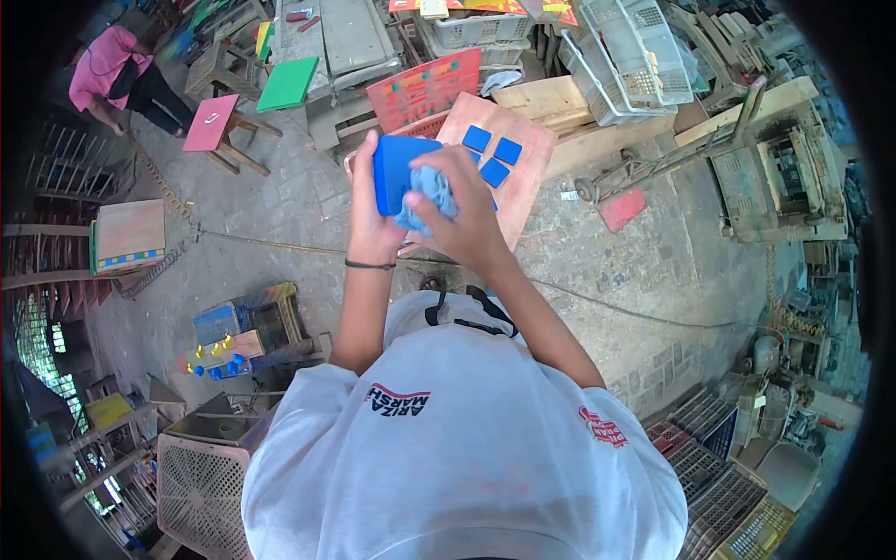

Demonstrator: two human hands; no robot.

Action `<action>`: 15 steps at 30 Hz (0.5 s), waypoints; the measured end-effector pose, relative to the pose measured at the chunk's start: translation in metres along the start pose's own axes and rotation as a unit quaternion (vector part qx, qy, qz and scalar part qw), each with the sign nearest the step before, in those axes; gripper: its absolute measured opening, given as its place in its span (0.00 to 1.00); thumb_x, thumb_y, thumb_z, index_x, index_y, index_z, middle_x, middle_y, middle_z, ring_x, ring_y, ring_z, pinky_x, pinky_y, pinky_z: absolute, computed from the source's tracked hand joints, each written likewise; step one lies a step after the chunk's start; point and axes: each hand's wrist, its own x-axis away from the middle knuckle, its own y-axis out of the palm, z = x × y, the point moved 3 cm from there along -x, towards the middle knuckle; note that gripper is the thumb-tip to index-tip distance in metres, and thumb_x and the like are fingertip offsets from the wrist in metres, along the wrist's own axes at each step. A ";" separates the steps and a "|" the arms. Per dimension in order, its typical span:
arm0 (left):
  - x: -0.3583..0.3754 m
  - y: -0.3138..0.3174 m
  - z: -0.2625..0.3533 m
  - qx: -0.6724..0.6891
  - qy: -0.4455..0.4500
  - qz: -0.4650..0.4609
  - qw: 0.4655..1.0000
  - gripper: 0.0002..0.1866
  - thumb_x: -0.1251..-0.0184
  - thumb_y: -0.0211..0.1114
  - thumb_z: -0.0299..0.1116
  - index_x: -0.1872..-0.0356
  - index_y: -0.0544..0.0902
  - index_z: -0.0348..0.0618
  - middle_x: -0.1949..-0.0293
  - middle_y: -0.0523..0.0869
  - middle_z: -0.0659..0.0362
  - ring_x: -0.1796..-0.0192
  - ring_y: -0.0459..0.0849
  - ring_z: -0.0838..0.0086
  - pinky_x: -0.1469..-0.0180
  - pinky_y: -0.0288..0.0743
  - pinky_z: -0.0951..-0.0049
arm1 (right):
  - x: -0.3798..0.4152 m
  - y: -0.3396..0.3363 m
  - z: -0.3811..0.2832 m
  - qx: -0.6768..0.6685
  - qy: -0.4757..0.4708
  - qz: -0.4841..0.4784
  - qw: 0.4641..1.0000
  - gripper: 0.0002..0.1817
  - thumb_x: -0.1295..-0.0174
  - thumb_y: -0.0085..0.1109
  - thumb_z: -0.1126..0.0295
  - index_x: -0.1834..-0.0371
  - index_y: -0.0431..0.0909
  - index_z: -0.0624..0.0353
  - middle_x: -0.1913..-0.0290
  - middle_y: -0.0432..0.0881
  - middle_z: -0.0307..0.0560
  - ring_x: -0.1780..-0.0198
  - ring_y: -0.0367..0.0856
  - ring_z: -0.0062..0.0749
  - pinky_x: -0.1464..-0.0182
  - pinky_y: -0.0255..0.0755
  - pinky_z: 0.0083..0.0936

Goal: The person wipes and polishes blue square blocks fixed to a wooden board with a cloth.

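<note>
A blue block (393,168) is held up in front of me, with my left hand (370,201) closed round its left side and lower edge. My right hand (459,201) pinches a crumpled light-blue cloth (430,198) against the block's right part. Beneath and behind my hands lies a light wooden board (527,168), with several flat blue squares (495,172) on it. My right hand hides part of one square. Behind the block, a red basket (427,127) shows in part.
A person in pink (110,70) stands at the upper left near a pink-topped stool (211,123). White crates (635,56) are stacked at the upper right. A cord (616,306) crosses the floor. A small bench (245,345) with yellow and blue pieces stands at the left.
</note>
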 end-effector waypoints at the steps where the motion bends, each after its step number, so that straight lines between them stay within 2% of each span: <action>1: 0.002 -0.001 -0.002 0.001 -0.001 -0.001 1.000 0.25 0.37 0.48 0.54 0.56 0.75 0.40 0.58 0.80 0.51 0.54 0.79 0.66 0.49 0.73 0.66 | -0.001 -0.001 0.005 0.025 0.027 0.023 0.999 0.14 0.49 0.58 0.71 0.58 0.71 0.60 0.64 0.71 0.49 0.59 0.71 0.40 0.56 0.65 0.28; 4: 0.007 -0.012 -0.011 0.033 -0.002 0.032 0.999 0.21 0.36 0.48 0.53 0.61 0.76 0.44 0.61 0.81 0.56 0.58 0.80 0.68 0.52 0.74 0.67 | -0.001 0.006 0.022 0.083 -0.004 0.023 0.996 0.12 0.49 0.59 0.69 0.63 0.72 0.62 0.63 0.70 0.50 0.59 0.70 0.41 0.56 0.64 0.30; 8: 0.016 -0.021 -0.013 0.038 -0.025 0.034 0.998 0.22 0.36 0.47 0.53 0.58 0.75 0.45 0.59 0.80 0.56 0.56 0.80 0.68 0.52 0.73 0.67 | -0.004 0.013 0.008 0.125 0.001 -0.016 0.992 0.13 0.48 0.58 0.69 0.61 0.72 0.62 0.64 0.70 0.50 0.59 0.69 0.42 0.55 0.64 0.30; 10: 0.018 -0.024 -0.015 0.055 -0.004 0.005 0.998 0.21 0.35 0.48 0.52 0.56 0.73 0.45 0.62 0.80 0.59 0.58 0.80 0.71 0.53 0.74 0.69 | -0.006 0.021 -0.019 0.111 -0.099 -0.047 0.988 0.12 0.47 0.57 0.69 0.61 0.73 0.62 0.62 0.71 0.50 0.55 0.70 0.43 0.53 0.64 0.30; 11: 0.022 -0.023 -0.018 0.055 -0.005 0.010 0.998 0.21 0.35 0.48 0.52 0.56 0.73 0.45 0.62 0.80 0.59 0.58 0.80 0.71 0.53 0.74 0.69 | -0.005 0.025 -0.017 0.108 -0.095 -0.049 0.988 0.12 0.47 0.57 0.69 0.61 0.73 0.62 0.62 0.71 0.50 0.55 0.70 0.43 0.53 0.64 0.30; 13: 0.030 -0.015 -0.013 -0.055 0.146 0.096 0.983 0.21 0.33 0.47 0.50 0.53 0.72 0.42 0.60 0.80 0.59 0.58 0.80 0.73 0.53 0.74 0.69 | -0.010 0.035 -0.009 0.109 -0.164 -0.057 0.979 0.10 0.45 0.54 0.71 0.62 0.75 0.62 0.59 0.73 0.53 0.52 0.71 0.44 0.51 0.65 0.31; 14: 0.031 -0.017 -0.012 -0.051 0.174 0.117 0.976 0.23 0.32 0.46 0.49 0.52 0.72 0.38 0.61 0.80 0.58 0.59 0.80 0.72 0.54 0.75 0.71 | -0.011 0.039 0.001 0.108 -0.162 -0.057 0.979 0.10 0.45 0.54 0.71 0.62 0.75 0.62 0.59 0.73 0.53 0.52 0.71 0.44 0.51 0.65 0.31; 15: 0.031 -0.016 -0.008 -0.051 0.173 0.119 0.976 0.23 0.32 0.46 0.49 0.52 0.72 0.38 0.61 0.80 0.58 0.59 0.80 0.72 0.54 0.75 0.71 | -0.014 0.041 0.016 0.067 -0.122 -0.027 0.990 0.10 0.47 0.55 0.71 0.63 0.75 0.62 0.59 0.74 0.54 0.54 0.73 0.43 0.53 0.67 0.30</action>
